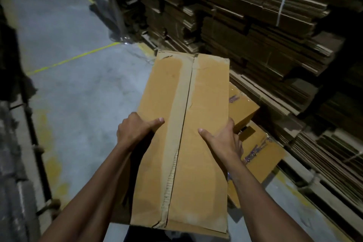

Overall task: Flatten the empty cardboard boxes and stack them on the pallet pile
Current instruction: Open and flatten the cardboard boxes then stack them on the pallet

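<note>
A long brown cardboard box (202, 104) is held out in front of me, its top seam running lengthwise with torn tape along it. My left hand (135, 129) grips its left edge, thumb lying on the top face and fingers wrapped under the side. My right hand (222, 139) grips the right edge the same way, thumb on top. Tall piles of flattened, string-tied cardboard (265, 25) fill the right and far side.
Two smaller boxes (259, 149) with purple print lie on the floor under the right side of the held box. Grey concrete floor (78, 88) with a yellow line stretches to the left. A dark rack or machine edge (17, 143) runs along the left border.
</note>
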Tool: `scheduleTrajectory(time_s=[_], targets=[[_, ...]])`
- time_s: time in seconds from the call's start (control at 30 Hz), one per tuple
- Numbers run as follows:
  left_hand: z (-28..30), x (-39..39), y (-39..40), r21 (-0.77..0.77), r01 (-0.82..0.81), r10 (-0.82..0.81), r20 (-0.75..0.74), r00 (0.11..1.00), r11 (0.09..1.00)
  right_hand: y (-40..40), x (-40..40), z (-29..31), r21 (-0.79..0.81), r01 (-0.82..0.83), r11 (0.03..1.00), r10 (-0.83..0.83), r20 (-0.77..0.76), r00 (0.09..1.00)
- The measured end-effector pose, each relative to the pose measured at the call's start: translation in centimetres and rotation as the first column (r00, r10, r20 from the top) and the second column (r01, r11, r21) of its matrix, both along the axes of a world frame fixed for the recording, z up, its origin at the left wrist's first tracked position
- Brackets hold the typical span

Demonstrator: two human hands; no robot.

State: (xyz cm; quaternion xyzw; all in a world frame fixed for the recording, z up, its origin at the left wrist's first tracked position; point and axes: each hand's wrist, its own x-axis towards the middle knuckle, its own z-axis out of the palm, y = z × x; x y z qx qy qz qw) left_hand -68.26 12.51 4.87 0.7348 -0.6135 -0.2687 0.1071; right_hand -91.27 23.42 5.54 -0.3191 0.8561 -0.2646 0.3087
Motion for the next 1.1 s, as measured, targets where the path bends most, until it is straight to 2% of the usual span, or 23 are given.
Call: scheduleTrajectory(time_s=[0.33,0.77,0.9,1.1], targets=[[0.2,11.5,11.8,0.015,-0.242,0.241,0.013,0.97,0.97,5.6,10.3,0.4,0.049,-0.238,0.97,0.238,0.01,0.971],[-4.1,28.6,27.9,0.103,-0.46,0.467,-0.044,0.883,0.882,15.8,27.0,-3.1,0.114,-0.482,0.869,0.484,0.014,0.875],[-6.1,32.0,31.9,0.192,-0.51,0.536,-0.126,0.835,0.839,18.5,29.9,-4.3,0.173,-0.521,0.836,0.524,0.031,0.851],[-9.9,33.4,36.2,0.257,-0.575,0.616,-0.119,0.779,0.776,20.5,31.7,-7.3,0.252,-0.583,0.773,0.599,0.015,0.801]])
